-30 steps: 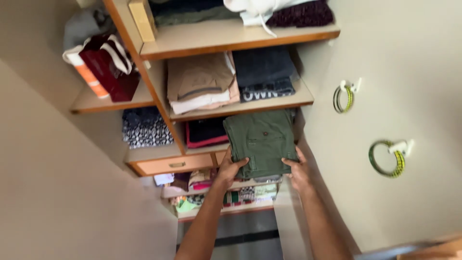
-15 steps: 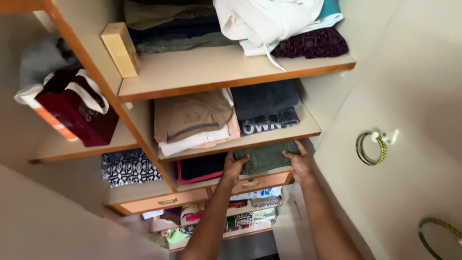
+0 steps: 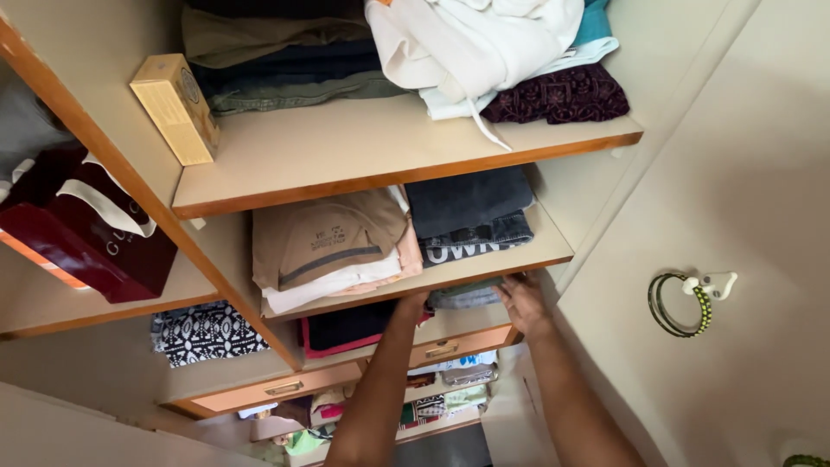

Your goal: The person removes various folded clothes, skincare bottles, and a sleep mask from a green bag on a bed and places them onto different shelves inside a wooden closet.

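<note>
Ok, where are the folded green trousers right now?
In the head view, the folded green trousers sit low-centre, pushed into the shelf compartment under the dark jeans stack, between both hands, beside the black folded garment.

— What sort of place is this?
— A home, at a built-in wardrobe (image 3: 406, 147) with wooden-edged shelves.
— What shows it?
— Stacks of folded clothes (image 3: 333, 246), small drawers (image 3: 268, 391) below, and bangles (image 3: 679, 304) hung on a wall hook (image 3: 713, 282).

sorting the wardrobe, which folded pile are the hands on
The grey-green folded garment on the shelf below the tan and dark denim piles; both hands reach under that shelf to it.
</note>
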